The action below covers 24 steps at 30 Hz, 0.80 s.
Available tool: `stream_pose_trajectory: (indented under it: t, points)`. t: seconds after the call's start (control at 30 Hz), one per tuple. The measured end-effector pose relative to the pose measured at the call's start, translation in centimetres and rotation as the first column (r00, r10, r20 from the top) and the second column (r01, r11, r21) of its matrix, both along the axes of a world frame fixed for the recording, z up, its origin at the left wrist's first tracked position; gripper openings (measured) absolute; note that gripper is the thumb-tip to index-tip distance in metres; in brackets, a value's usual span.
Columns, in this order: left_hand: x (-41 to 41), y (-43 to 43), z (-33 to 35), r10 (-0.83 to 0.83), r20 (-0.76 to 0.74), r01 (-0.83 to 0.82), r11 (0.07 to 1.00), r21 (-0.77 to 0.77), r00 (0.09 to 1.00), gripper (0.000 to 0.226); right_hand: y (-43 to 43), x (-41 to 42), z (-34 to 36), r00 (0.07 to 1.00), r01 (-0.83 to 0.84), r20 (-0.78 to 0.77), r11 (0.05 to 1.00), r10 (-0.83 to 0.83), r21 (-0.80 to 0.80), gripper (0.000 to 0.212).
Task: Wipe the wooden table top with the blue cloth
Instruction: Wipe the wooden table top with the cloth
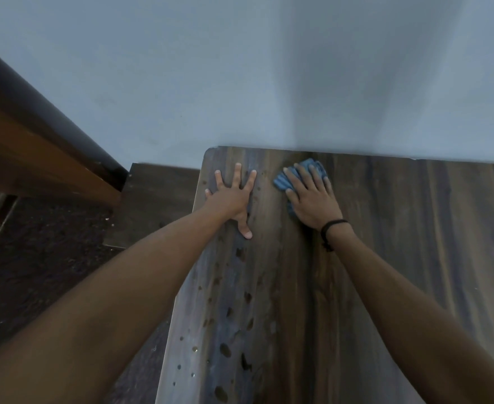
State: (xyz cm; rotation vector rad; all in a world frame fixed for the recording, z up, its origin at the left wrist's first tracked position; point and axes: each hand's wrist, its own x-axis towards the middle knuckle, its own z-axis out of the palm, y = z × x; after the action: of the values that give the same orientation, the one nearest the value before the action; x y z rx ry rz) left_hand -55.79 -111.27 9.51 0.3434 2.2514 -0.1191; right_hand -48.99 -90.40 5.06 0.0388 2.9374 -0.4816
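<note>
Noted table (385, 258) top: dark wood grain, long streaks running from near edge to far edge, dull sheen. Found far edge set tight against a plain pale blue-grey wall (269, 68); far left corner rounded. Logged a band of dark pits (225, 349) and small round marks along the left edge, from beside the left hand down to the bottom of the view (pits or stains, cannot tell).

Saw, left of the table, a lower dark board (158, 199), then dark speckled floor (36, 258), then a slanting brown wooden frame (36, 147) with a black upper edge.

Noted top running on well to the right of the right hand, past the frame edge.

Recorded left hand (231, 196) palm down near the far left corner, fingers splayed wide and straight, holding nothing, just flat on the wood.

Recorded right hand (312, 199) beside it, apart, near the far edge, fingers straight, pressing flat on the cloth (282, 182). Found cloth blue, soft, bunched in folds, showing past the fingertips and at the thumb side, touching the top. Noted a black band (331, 225) on the right wrist.
</note>
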Motion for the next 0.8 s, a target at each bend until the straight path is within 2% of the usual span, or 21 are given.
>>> stream_pose_trajectory:
  t: [0.17, 0.37, 0.57, 0.73, 0.8]
  points:
    - [0.0, 0.3, 0.1, 0.010, 0.005, -0.010, 1.000, -0.003, 1.000, 0.167, 0.7, -4.3, 0.5, 0.980, 0.188, 0.076, 0.982, -0.185, -0.033, 0.057]
    - [0.2, 0.2, 0.2, 0.011, 0.007, -0.011, 1.000, 0.003, 1.000, 0.166, 0.0, -1.0, 0.2, 1.000, -0.002, 0.025, 1.000, 0.003, -0.027, 0.055]
    - [0.2, 0.2, 0.3, 0.013, 0.006, -0.013, 1.000, 0.017, 1.000, 0.166, -0.2, -6.3, 0.8, 0.981, 0.176, 0.091, 0.983, -0.171, -0.050, 0.057]
    - [0.1, 0.1, 0.1, 0.005, 0.005, -0.005, 1.000, 0.009, 1.000, 0.166, -1.3, -2.8, 0.3, 1.000, 0.001, 0.029, 0.999, 0.001, -0.037, 0.056]
    - [-0.1, 0.2, -0.1, 0.005, 0.001, -0.005, 1.000, 0.008, 1.000, 0.167, -0.3, -2.5, 0.2, 0.999, 0.018, 0.031, 0.999, -0.017, -0.031, 0.055]
